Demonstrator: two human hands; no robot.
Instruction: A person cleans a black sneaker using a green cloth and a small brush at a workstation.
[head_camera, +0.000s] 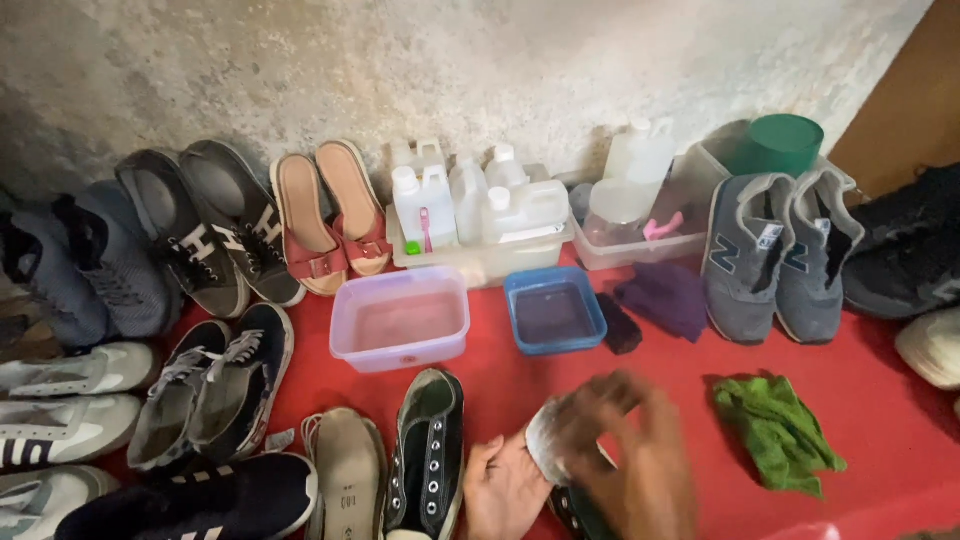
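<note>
Shoe (560, 455) sits at the near edge of the red mat (880, 400), toe raised between both hands. The left hand (505, 490) cups it from below with fingers curled around the sole; the right hand (640, 460), blurred, presses across the top. It looks light and fairly stiff at the sole, best held by the sides. Two tubs of water, pink tub (400, 318) and blue tub (554, 310), stand farther off; a green cloth (778, 432) lies to the right.

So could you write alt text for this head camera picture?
Two hands, left hand and blurred right hand, hold a shoe over a red mat, with many shoes, two water tubs and a green cloth around.
</note>
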